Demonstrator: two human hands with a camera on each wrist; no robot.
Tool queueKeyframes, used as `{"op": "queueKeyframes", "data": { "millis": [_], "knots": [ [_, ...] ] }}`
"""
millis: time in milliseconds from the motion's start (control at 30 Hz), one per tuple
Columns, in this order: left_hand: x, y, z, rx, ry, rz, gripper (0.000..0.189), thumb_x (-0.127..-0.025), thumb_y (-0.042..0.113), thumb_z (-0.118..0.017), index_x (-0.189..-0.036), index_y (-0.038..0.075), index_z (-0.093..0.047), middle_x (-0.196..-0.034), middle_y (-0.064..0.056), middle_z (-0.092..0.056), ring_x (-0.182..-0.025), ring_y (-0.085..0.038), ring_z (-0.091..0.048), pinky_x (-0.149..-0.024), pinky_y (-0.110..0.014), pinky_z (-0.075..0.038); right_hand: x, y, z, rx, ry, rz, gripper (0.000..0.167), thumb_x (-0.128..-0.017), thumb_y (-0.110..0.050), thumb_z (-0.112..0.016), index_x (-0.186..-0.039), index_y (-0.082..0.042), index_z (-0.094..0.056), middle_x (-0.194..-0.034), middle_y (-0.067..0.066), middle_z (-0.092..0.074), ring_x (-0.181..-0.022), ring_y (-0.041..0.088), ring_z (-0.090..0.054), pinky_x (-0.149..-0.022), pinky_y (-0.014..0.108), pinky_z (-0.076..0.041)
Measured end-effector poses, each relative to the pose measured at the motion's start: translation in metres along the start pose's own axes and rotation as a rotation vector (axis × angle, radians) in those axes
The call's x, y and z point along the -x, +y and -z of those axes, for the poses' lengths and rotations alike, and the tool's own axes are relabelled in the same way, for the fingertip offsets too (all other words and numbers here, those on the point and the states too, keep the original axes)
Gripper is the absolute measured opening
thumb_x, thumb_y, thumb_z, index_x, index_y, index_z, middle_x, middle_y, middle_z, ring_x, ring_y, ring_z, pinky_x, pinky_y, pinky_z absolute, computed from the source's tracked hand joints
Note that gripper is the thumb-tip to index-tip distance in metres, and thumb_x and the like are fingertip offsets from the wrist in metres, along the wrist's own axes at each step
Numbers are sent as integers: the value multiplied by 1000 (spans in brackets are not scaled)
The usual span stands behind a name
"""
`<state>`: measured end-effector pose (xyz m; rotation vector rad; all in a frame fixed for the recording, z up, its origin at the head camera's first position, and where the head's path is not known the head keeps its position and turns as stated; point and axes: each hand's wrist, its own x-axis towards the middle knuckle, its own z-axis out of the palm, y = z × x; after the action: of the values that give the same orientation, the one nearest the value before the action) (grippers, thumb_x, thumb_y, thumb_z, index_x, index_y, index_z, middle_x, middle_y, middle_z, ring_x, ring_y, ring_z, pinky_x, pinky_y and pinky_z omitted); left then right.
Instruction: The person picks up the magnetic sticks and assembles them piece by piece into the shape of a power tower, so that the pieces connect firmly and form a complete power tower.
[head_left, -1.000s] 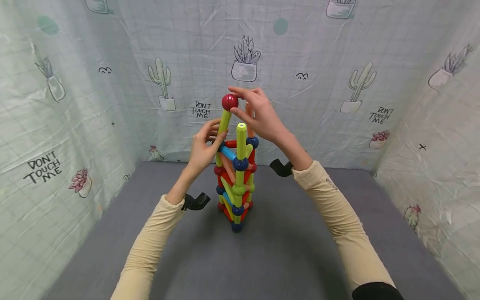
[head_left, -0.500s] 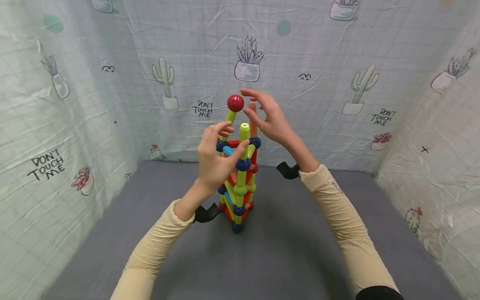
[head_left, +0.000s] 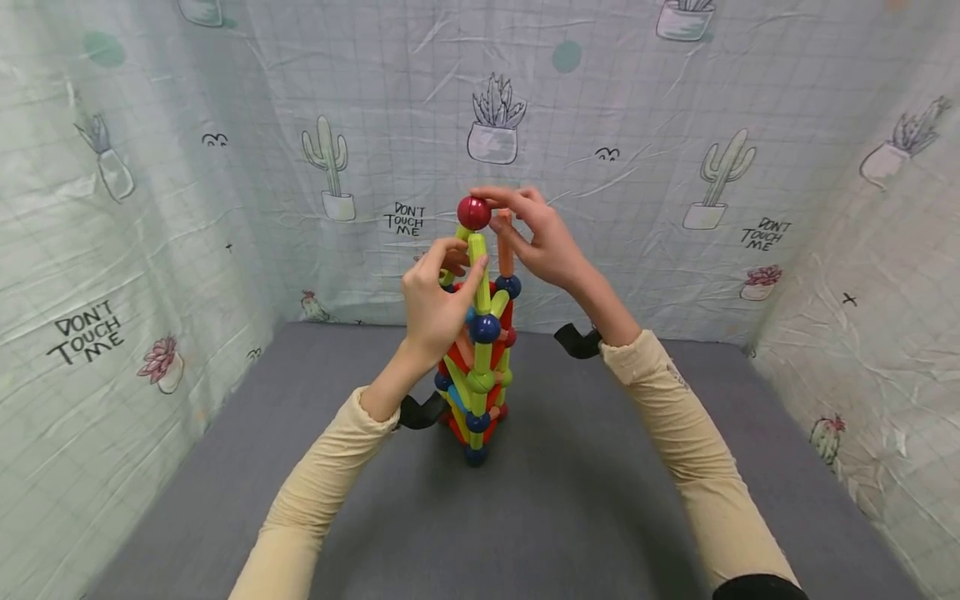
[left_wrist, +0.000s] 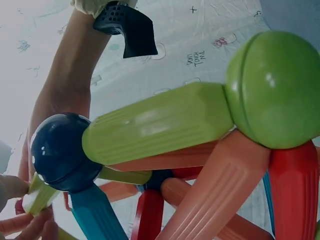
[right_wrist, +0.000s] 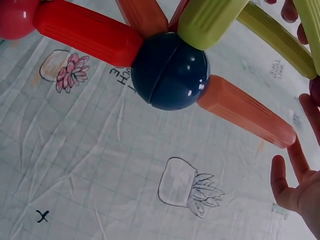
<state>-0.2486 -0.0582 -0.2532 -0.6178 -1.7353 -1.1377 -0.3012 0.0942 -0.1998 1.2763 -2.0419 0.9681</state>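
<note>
A tower of plastic rods and balls (head_left: 480, 381) stands in the middle of the grey surface. My left hand (head_left: 433, 304) pinches the front yellow-green rod (head_left: 477, 258) between thumb and fingers. That rod rises from a blue ball (head_left: 486, 328) and leans left. At the top, a red ball (head_left: 474, 212) sits on another yellow-green rod (head_left: 462, 232), mostly hidden behind the left fingers. Index finger and thumb of my right hand (head_left: 549, 242) hold the red ball. An orange rod (right_wrist: 250, 112) stands on the rear blue ball (right_wrist: 172, 70), beside the right hand's fingers.
A pale sheet printed with cacti (head_left: 330, 167) hangs behind and on both sides. Grey surface (head_left: 600, 467) surrounds the tower's base. A black wrist mount (head_left: 577, 341) juts from the right wrist, another mount (head_left: 422, 411) from the left.
My left hand has left the rear left rod and moved right, now pinching the front rod, which has tilted left. My right hand came off the red ball, then returned to it.
</note>
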Motion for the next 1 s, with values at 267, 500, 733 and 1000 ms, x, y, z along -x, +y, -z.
{"op": "queueKeyframes", "data": {
  "millis": [267,500,733,1000],
  "knots": [
    [4,-7,-3,62,34,-54,25,-80,13,-66,-96,-4,-57,-80,-15,-62,-68,-22,-57,-63,-32,-47,2,4,-2,16,14,94,40,-86,-5,-55,-126,-4,-49,-107,11,-60,-102,24,-42,-89,37,-35],
    [3,-6,-4,-17,69,-151,49,-74,13,-70,-117,1,-49,-102,-18,-50,-92,-27,-47,-78,-37,-39,9,16,-5,27,111,35,54,-82,-9,-62,-132,-3,-40,-131,12,-44,-108,23,-45,-80,41,-41],
    [-10,-3,-7,-134,-12,-170,58,-77,25,-67,-128,11,-45,-119,-15,-50,-109,-28,-42,-89,-42,-31,14,15,-11,-45,208,-93,61,-80,-6,-63,-134,-1,-35,-139,15,-35,-112,26,-49,-75,36,-50],
    [-14,-5,-9,-162,-8,-149,46,-81,20,-62,-125,11,-50,-103,-12,-58,-89,-27,-45,-80,-41,-32,20,16,-13,-106,111,-313,44,-82,-5,-61,-124,2,-47,-110,21,-60,-95,30,-59,-69,25,-44]
  ]
}}
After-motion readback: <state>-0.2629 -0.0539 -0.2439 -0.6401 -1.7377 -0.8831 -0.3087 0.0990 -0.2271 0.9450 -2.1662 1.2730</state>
